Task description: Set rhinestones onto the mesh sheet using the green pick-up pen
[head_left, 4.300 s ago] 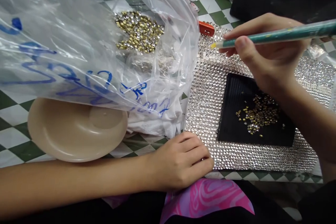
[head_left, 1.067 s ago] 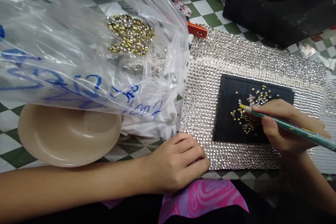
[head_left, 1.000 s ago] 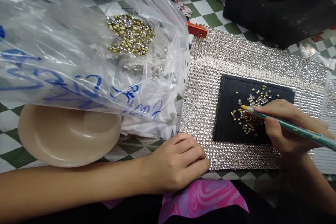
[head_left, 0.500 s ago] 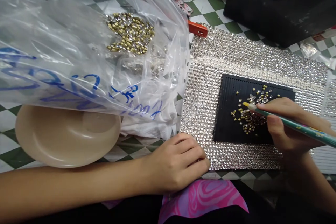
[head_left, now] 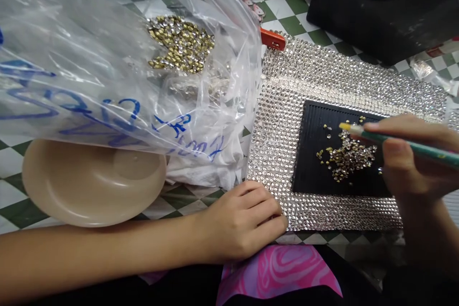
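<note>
My right hand (head_left: 419,158) is closed around a green pencil (head_left: 412,146) with a pale collar and a yellow tip. The tip hovers over a black ribbed tray (head_left: 308,162), just above a heap of small rhinestones (head_left: 353,158), some clear and some gold-backed. Beneath the tray lies a sheet covered in rows of silver rhinestones (head_left: 272,134). My left hand (head_left: 251,220) rests palm down at the sheet's near left corner, its fingers loosely bent and a little apart. Its fingertips and thumb are mostly hidden.
A clear plastic bag (head_left: 89,86) with blue writing holds gold-backed rhinestones (head_left: 182,45) at the left. Below it sits a beige bowl (head_left: 93,196). Orange-handled tool parts (head_left: 272,39) lie by the sheet's far corner. A black container (head_left: 351,19) stands behind on the checked cloth (head_left: 279,8).
My right hand and the pencil have moved up and to the right, uncovering more of the rhinestone heap. My left hand stays in place.
</note>
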Available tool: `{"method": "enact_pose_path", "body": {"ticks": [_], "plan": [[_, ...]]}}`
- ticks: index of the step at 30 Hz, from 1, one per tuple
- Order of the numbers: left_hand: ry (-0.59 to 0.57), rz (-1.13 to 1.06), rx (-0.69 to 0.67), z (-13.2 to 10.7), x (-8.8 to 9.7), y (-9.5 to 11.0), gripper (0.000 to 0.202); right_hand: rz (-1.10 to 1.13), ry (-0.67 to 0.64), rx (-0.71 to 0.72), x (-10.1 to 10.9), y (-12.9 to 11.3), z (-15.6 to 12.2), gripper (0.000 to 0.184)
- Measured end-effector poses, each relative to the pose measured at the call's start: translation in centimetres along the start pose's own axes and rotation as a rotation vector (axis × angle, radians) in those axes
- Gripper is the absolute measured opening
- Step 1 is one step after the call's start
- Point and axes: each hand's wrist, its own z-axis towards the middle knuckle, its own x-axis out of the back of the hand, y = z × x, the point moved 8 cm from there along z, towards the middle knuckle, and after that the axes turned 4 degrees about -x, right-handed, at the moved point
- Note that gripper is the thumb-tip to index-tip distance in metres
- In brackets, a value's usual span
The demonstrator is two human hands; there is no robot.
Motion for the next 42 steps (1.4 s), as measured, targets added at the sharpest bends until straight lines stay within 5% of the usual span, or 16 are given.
{"method": "enact_pose_path", "body": {"ticks": [3, 9, 14, 20, 30, 38, 42], "plan": [[-0.007, -0.004, -0.003, 0.0, -0.1, -0.1, 0.023, 0.028, 0.06, 0.013, -1.3, -0.5, 2.8, 0.019], [-0.003, -0.004, -0.009, -0.1, -0.1, 0.1, 0.021, 0.046, -0.155, 0.115, -5.1, -1.5, 6.5, 0.016], [-0.002, -0.016, -0.014, -0.1, -0.2, 0.0, 0.021, -0.107, -0.107, 0.124, -2.9, -0.9, 4.7, 0.011], [0.007, -0.024, -0.008, 0.0, 0.0, 0.0, 0.023, 0.002, -0.004, 0.033, -0.4, 1.0, 1.4, 0.018], [-0.014, -0.03, -0.008, 0.0, -0.2, -0.1, 0.023, 0.039, -0.122, 0.06, -1.1, 1.1, 0.2, 0.027], [-0.01, -0.017, -0.002, 0.0, 0.1, 0.0, 0.023, 0.085, -0.093, 0.031, -0.7, 1.4, 0.2, 0.025], [-0.01, -0.025, -0.008, 0.0, -0.1, 0.0, 0.023, 0.135, 0.044, 0.001, 0.2, 1.1, 1.1, 0.021]]}}
